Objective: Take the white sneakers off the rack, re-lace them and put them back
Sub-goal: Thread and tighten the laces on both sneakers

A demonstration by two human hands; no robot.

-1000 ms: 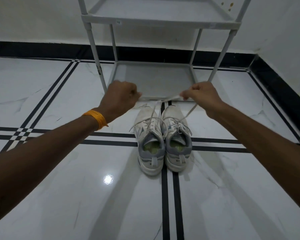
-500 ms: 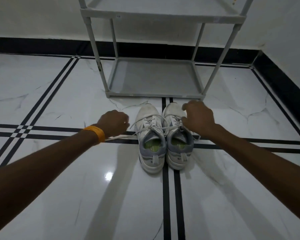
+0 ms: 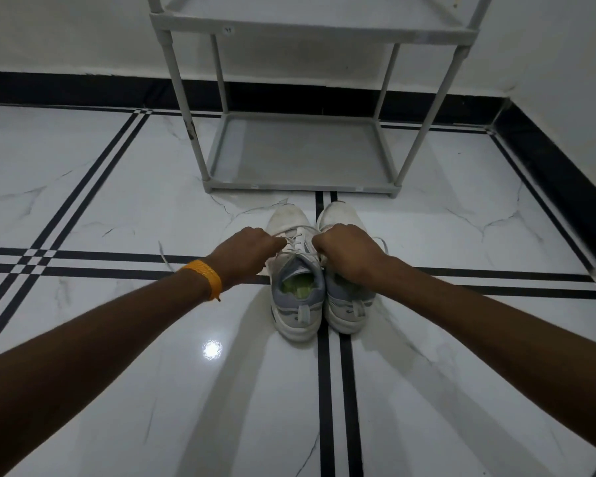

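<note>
Two white sneakers with grey heels stand side by side on the floor, toes toward the rack. Over the left sneaker (image 3: 295, 297) both hands work at the laces. My left hand (image 3: 246, 251), with an orange band on its wrist, pinches a white lace (image 3: 289, 244) at the shoe's left side. My right hand (image 3: 346, 251) is closed on the lace at the shoe's right side and hides most of the right sneaker (image 3: 346, 304). A loose lace end (image 3: 164, 256) trails on the floor behind my left wrist.
A grey shoe rack (image 3: 300, 185) stands just beyond the sneakers, with nothing on its bottom shelf. A white wall with a black skirting runs behind it and along the right. The floor is glossy white marble with black stripes.
Both hands came down from a wide, raised pull on the lace and closed in on the left sneaker. The right hand shifted left, nearer the shoe's tongue.
</note>
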